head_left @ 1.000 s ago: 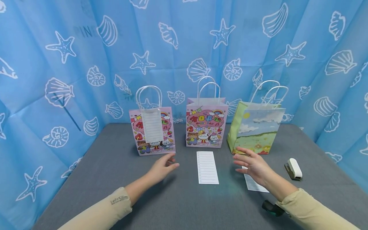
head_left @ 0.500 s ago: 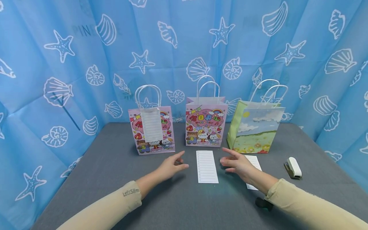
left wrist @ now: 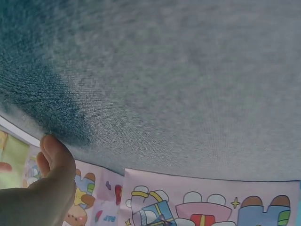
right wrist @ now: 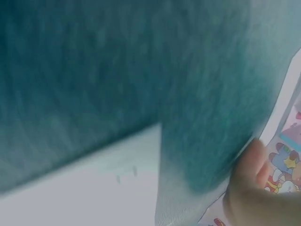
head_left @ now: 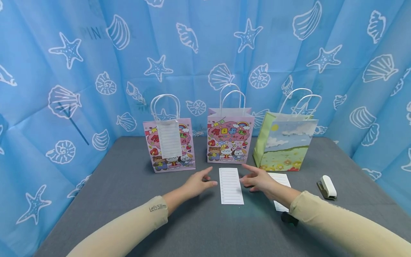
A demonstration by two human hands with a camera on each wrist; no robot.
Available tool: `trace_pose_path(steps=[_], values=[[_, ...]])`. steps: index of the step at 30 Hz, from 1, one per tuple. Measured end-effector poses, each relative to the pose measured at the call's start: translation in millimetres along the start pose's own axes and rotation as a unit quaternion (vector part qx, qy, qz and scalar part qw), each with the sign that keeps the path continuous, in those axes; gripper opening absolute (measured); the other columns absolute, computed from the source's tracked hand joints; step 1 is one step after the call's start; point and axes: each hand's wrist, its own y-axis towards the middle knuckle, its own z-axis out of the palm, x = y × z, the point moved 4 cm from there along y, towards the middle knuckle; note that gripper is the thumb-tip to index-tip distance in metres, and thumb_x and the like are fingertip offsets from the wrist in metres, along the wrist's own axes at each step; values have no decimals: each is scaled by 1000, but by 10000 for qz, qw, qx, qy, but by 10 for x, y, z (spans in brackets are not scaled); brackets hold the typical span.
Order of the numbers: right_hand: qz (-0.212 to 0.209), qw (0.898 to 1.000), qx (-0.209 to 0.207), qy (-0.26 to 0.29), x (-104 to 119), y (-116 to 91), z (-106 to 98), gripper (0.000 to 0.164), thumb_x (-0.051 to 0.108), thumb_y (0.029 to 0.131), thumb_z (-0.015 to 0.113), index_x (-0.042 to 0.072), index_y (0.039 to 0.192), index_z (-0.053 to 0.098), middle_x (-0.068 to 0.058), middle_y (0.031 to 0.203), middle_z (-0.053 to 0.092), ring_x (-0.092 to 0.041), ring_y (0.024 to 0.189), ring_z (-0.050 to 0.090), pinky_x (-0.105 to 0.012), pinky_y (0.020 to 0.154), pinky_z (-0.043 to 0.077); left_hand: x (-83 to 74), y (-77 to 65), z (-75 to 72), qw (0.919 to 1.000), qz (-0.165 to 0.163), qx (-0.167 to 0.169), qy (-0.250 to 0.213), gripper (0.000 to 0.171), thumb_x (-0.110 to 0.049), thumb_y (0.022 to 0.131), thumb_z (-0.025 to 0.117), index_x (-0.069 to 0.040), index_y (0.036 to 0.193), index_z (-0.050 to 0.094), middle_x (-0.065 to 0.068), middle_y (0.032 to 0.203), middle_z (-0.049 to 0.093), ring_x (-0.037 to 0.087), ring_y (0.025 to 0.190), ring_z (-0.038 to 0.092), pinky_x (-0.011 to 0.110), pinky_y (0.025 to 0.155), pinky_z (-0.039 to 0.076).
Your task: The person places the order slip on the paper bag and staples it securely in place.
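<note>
A lined white paper slip lies flat on the grey table between my two hands. My left hand is just left of it, index finger and thumb apart, holding nothing. On the other side my right hand has its fingertips right at the slip's right edge, thumb and index apart. Beneath the right hand lies a second lined slip, partly hidden by the wrist; the right wrist view shows its corner close up. A third slip hangs on the front of the left pink paper bag.
Behind the middle slip stands another pink cartoon bag, and right of it a green landscape bag, both with white handles. A white stapler rests at the right. The blue seashell curtain backs the table.
Both hands have moved inward toward the middle slip, the left hand going right and the right hand going left. More of the right slip now shows. Bags and stapler stay in place.
</note>
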Motion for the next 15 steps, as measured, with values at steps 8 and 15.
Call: trace_pose_path(steps=[8, 15], values=[[-138, 9978, 203, -613, 19, 121, 30, 74, 9, 91, 68, 3, 152, 27, -12, 93, 65, -21, 81, 62, -36, 67, 53, -24, 119, 76, 9990, -26, 0, 436, 71, -24, 92, 69, -3, 150, 34, 15, 112, 61, 24, 95, 57, 41, 77, 49], [14, 9954, 198, -942, 31, 197, 35, 76, 9, 89, 71, 4, 152, 28, -11, 86, 61, -20, 76, 58, -35, 64, 52, -19, 209, 109, 9958, -147, 115, 898, 75, -28, 91, 71, -4, 151, 32, 7, 96, 59, 17, 78, 53, 32, 68, 44]])
